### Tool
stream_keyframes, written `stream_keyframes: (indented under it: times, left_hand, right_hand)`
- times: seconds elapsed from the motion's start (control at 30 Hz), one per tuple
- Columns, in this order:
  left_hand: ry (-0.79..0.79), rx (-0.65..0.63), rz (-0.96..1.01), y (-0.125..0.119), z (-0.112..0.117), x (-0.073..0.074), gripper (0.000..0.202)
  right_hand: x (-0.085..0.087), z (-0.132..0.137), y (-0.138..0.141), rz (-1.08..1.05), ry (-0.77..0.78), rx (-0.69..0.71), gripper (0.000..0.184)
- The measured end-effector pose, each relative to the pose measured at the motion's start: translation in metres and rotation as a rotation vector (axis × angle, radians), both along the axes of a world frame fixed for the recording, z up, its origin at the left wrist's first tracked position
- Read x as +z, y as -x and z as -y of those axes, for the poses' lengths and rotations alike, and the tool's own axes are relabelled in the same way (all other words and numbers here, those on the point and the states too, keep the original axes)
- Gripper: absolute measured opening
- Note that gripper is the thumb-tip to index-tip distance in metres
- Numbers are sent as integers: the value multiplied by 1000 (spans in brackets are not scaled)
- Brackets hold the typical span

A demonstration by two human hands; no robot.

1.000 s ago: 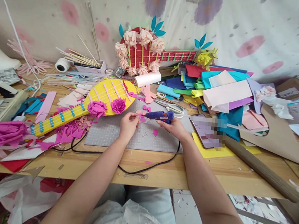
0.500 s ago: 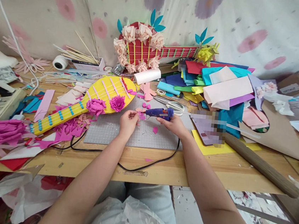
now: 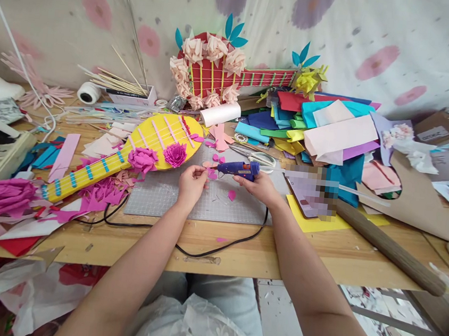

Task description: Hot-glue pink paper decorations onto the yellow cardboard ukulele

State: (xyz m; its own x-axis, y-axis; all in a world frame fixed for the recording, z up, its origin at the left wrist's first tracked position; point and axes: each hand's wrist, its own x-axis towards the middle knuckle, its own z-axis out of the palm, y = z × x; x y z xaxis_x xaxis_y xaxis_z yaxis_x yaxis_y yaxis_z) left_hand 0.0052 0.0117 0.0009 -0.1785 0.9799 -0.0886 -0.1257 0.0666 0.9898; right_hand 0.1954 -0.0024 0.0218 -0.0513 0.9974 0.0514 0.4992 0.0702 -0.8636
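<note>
At the far left of the bench (image 3: 320, 253) lies a large magenta paper flower (image 3: 5, 196). Just right of it, a yellow paper guitar (image 3: 153, 136) slants up toward the middle and carries 2 magenta blooms (image 3: 143, 158). Its round body overlaps the back left corner of a grey cutting mat (image 3: 165, 199).

The left forearm rises from the lower left across the bench edge and onto the mat. The left hand (image 3: 191, 183) is held palm down with the wrist slightly bent. Its fingers (image 3: 199, 172) are curled in, thumb and forefinger pinching a small pink petal (image 3: 211, 175) just above the mat.

The nozzle of a blue glue gun (image 3: 239, 168) meets that petal from the right. The gun lies nearly level and points left. The right hand (image 3: 263, 185) grips it from below with the fingers wrapped tightly around the handle, and the right forearm runs back to the lower right. A black cord (image 3: 199, 251) loops from under this hand along the bench edge. 1 loose pink petal (image 3: 232, 194) lies on the mat between the 2 hands.

Scissors (image 3: 259, 158) lie just behind the gun. Further right are a phone (image 3: 310, 195) on yellow paper, a heap of coloured sheets (image 3: 333, 128) and a wooden rod (image 3: 388, 246) lying at a slant.
</note>
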Motion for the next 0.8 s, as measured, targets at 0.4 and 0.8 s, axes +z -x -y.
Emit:
stream_keyframes:
  times: [0.4, 0.8]
  left_hand:
    - [5, 11, 17, 0, -1, -1, 16]
    - [58, -22, 234, 1, 5, 12, 16]
  right_hand:
    - [2, 2, -3, 25, 19, 15, 40]
    - [-12, -22, -14, 176, 24, -436, 51]
